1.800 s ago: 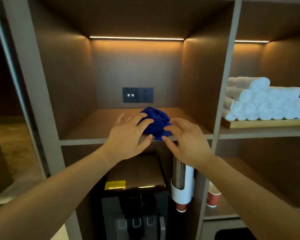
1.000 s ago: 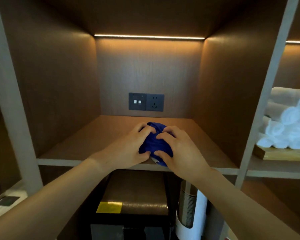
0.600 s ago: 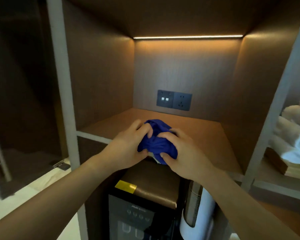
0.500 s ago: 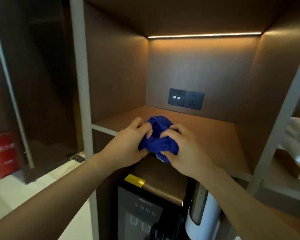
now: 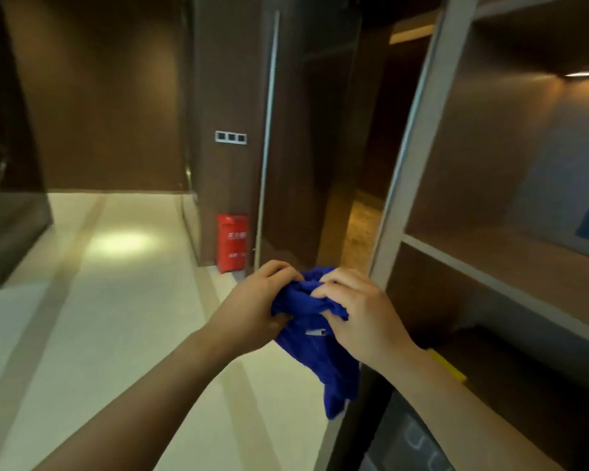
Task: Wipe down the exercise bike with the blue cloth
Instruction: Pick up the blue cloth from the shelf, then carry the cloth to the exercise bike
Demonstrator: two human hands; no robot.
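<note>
The blue cloth (image 5: 315,355) is bunched between both hands in mid-air, left of the shelf unit, with a loose end hanging down below them. My left hand (image 5: 252,307) grips its left side with curled fingers. My right hand (image 5: 357,314) grips its right side, fingers curled into the folds. A small white label shows on the cloth. No exercise bike is in view.
The wooden shelf unit (image 5: 419,137) with its pale frame stands at the right, a dark appliance (image 5: 419,436) under it. A light tiled floor (image 5: 109,300) stretches left and ahead. A red box (image 5: 232,243) sits on the floor by a brown wall panel with switches (image 5: 231,137).
The cloth has left the shelf and is now held in the air by both hands. My view has swung left, away from the shelf recess, towards the floor and corridor.
</note>
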